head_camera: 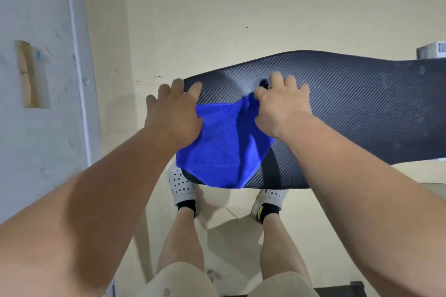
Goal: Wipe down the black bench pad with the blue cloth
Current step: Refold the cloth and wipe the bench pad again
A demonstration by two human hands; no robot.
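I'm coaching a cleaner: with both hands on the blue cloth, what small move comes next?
Probably slide the blue cloth rightward along the black textured bench pad. The cloth covers only the pad's left end, with the left hand and right hand on its upper corners, while the long stretch to the right lies bare.

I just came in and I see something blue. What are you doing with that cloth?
A person is wiping a black bench pad with a blue cloth. Both hands press on the cloth at the pad's end: the left hand on the cloth's left side with its fingers reaching onto the pad, the right hand bunching the cloth's top corner. Part of the cloth hangs over the pad's near edge, above the person's white shoes.
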